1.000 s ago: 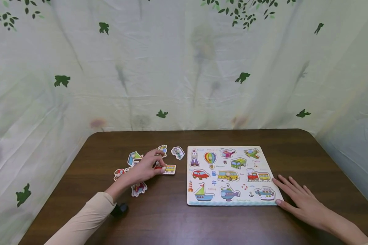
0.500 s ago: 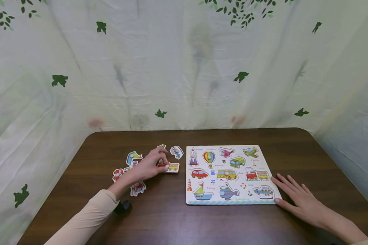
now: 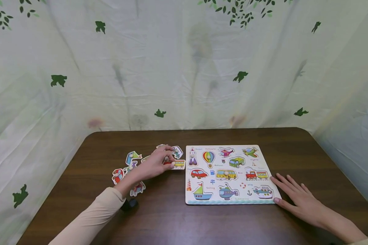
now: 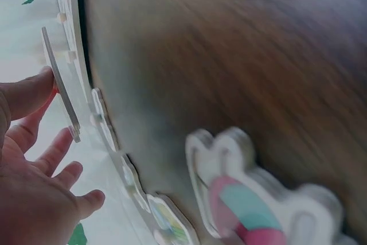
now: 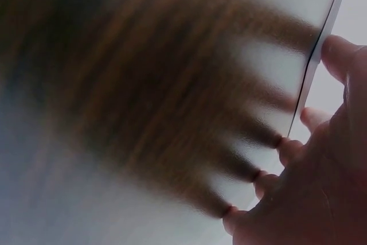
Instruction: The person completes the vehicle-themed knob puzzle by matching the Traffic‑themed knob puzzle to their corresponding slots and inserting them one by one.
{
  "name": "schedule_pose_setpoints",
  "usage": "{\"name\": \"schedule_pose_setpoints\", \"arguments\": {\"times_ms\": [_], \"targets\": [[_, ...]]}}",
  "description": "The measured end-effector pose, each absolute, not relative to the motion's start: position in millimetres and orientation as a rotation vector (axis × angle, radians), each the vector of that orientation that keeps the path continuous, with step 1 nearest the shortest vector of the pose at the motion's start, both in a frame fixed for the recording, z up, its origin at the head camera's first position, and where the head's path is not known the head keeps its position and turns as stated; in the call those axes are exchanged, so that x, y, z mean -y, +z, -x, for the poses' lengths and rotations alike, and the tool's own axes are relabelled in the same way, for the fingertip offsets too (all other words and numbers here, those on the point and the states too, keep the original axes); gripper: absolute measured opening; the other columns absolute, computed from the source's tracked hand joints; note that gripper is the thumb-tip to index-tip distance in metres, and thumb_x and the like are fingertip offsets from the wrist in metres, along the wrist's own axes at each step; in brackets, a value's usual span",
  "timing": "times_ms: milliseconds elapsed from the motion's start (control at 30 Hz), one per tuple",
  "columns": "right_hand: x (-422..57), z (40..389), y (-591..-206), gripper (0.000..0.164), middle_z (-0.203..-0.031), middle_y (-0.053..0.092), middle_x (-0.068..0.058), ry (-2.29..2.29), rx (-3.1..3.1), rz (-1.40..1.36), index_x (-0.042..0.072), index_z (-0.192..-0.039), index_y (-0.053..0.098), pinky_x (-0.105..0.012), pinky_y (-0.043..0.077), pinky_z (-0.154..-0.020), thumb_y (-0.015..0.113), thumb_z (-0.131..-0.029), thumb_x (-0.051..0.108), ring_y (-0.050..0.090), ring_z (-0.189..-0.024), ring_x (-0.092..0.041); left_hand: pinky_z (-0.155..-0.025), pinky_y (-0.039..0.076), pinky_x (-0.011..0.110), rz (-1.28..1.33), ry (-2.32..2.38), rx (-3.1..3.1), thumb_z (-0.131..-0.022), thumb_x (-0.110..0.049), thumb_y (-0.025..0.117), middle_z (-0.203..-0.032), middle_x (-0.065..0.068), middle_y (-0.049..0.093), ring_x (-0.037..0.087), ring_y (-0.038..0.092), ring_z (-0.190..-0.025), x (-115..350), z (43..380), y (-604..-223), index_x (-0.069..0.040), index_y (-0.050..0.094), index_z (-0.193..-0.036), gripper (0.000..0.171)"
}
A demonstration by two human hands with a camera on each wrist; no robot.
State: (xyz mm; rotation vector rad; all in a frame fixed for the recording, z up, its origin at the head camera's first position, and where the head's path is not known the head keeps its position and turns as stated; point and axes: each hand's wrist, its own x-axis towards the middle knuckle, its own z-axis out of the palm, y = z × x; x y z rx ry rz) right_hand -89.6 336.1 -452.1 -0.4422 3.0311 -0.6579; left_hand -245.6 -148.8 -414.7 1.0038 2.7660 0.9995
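Observation:
My left hand (image 3: 156,163) pinches a train puzzle piece (image 3: 179,164) with red and yellow cars, just left of the puzzle board (image 3: 245,201). In the left wrist view that piece (image 4: 62,84) appears edge-on, raised off the table, between thumb and fingers. The white board shows vehicle pictures; its rocket (image 3: 192,157) and bus (image 3: 226,174) bear knobs. At the board's right edge rests my right hand (image 3: 300,200), its fingers spread and straight. Fingertips touch the board's edge and the table in the right wrist view.
Several loose pieces lie under and around the left forearm, among them a sailboat (image 3: 132,158) and a red one (image 3: 118,176). Another piece (image 3: 178,152) lies behind the train piece. A pale leaf-print curtain (image 3: 171,68) hangs behind the brown table (image 3: 202,224).
The left hand has carried the train piece rightward and slightly away, to beside the board's left edge. The right hand stays at the board's right edge.

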Motion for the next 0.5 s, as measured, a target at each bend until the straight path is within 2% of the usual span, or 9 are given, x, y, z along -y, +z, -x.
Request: {"name": "schedule_pose_setpoints", "arguments": {"times_ms": [500], "targets": [[-336.7, 91.8, -448.2, 0.069, -0.157, 0.028, -0.015, -0.593, -3.019, 0.432, 0.029, -0.155, 0.031, -0.075, 0.014, -0.097, 0.061, -0.095, 0.045, 0.019, -0.141, -0.049, -0.099, 0.035, 0.051, -1.090, 0.980, -2.772, -0.085, -0.008, 0.075, -0.125, 0.019, 0.055, 0.034, 0.048, -0.118, 117.0, 241.5, -410.5, -0.011, 0.066, -0.084, 0.010]]}}
